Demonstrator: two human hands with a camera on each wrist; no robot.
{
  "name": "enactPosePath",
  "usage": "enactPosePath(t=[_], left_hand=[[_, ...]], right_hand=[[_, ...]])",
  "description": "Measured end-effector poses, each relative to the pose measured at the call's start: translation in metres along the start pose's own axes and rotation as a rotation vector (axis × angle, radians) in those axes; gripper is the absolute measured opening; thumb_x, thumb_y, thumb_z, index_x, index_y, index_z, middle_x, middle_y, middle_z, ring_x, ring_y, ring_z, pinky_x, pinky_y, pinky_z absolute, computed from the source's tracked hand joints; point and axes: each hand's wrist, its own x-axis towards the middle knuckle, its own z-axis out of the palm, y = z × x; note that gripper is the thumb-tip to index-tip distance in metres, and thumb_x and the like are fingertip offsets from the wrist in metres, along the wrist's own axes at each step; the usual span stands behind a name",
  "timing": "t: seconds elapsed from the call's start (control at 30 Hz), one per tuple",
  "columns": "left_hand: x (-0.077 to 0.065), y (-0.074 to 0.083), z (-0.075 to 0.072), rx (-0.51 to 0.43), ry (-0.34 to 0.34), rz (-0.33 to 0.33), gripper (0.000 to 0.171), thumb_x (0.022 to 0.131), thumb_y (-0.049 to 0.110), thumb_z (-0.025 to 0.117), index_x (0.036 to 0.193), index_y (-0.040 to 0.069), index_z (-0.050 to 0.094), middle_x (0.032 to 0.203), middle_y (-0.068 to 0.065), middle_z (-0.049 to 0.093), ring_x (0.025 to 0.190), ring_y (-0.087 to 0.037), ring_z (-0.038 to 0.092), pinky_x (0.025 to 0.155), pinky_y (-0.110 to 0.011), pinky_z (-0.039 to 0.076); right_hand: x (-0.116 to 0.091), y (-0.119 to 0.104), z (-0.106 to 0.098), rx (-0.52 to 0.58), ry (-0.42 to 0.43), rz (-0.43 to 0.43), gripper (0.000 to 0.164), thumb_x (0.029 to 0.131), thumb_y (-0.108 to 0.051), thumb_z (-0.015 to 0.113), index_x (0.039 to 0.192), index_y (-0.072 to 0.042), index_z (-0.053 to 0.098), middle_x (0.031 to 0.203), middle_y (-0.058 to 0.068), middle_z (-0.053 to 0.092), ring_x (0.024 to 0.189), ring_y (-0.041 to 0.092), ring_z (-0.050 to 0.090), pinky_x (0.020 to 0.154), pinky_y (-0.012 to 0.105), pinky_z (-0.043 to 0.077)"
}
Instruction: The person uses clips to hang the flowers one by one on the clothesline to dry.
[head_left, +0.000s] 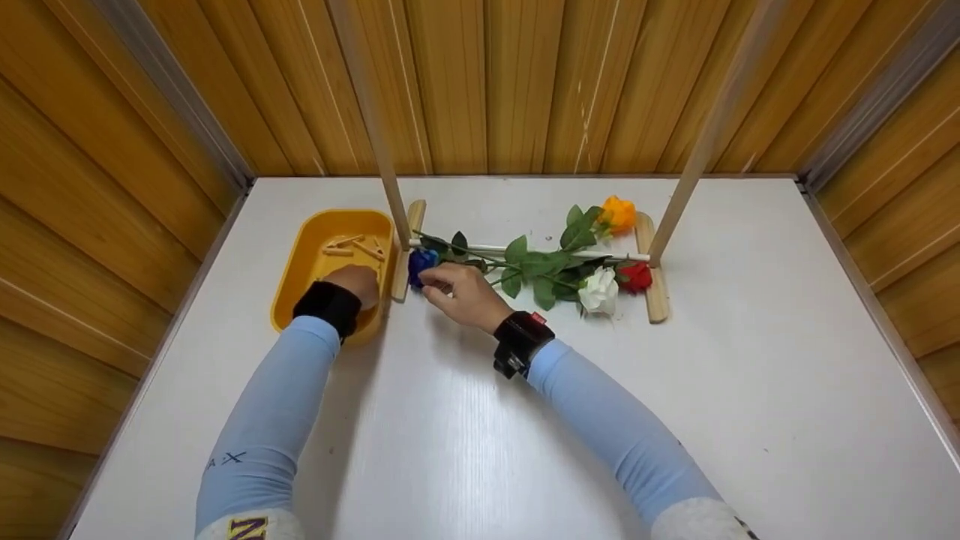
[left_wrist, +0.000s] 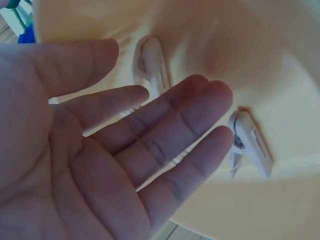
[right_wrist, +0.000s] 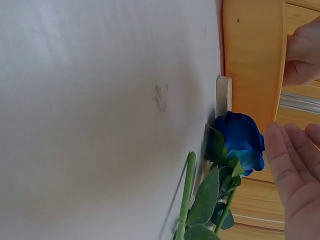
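Blue Rose at Our Fingertips, Clothespins Under Our Other Hand

We see the left hand [head_left: 352, 285] inside the yellow tray [head_left: 289, 277], fingers extended and holding nothing, over wooden clothespins [head_left: 337, 252]. The right hand [head_left: 472, 296], well apart from the clothespins, has loosely bent fingers just beside the blue rose [head_left: 421, 262]; we cannot tell whether they touch. That bloom lies between our hands, while white [head_left: 599, 291], red [head_left: 636, 277] and orange roses [head_left: 618, 215] lie to the right.

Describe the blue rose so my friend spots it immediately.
On the white table, find the yellow tray. Just right of it, beside the right hand, lies the rose. It alone is blue; the orange rose, white rose and red rose lie further right.
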Motion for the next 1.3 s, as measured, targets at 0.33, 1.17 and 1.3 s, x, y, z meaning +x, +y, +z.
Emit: enactPosePath(t=[0.33,1.17,1.3], left_hand=[[0.016,-0.008,0.008,-0.005,0.005,-0.004,0.017,0.101,0.005,0.056,0.114,0.001,0.066,0.104,-0.016,0.068,0.091,-0.032,0.063,0.074,-0.038,0.055],[-0.004,0.018,0.007,-0.125,0.6,0.312,0.017,0.095,-0.001,0.068,0.109,-0.011,0.071,0.092,-0.025,0.068,0.085,-0.038,0.064,0.078,-0.049,0.058],[-0.014,0.03,0.009,-0.22,0.539,0.341,0.02,0.093,-0.001,0.072,0.111,-0.008,0.07,0.094,-0.022,0.066,0.085,-0.034,0.06,0.079,-0.045,0.059]], right_hand=[[0.0,0.0,0.006,0.025,-0.036,0.064,0.032,0.098,-0.009,0.064,0.124,0.01,0.067,0.116,0.021,0.071,0.101,0.03,0.071,0.09,0.036,0.058],[-0.009,0.014,-0.009,0.071,0.051,0.065,0.027,0.097,-0.005,0.064,0.118,0.011,0.07,0.112,0.024,0.071,0.099,0.035,0.071,0.088,0.034,0.059],[-0.013,0.016,-0.013,0.117,0.075,0.099,0.027,0.098,-0.005,0.064,0.119,0.01,0.07,0.115,0.023,0.071,0.102,0.035,0.072,0.089,0.033,0.059]])
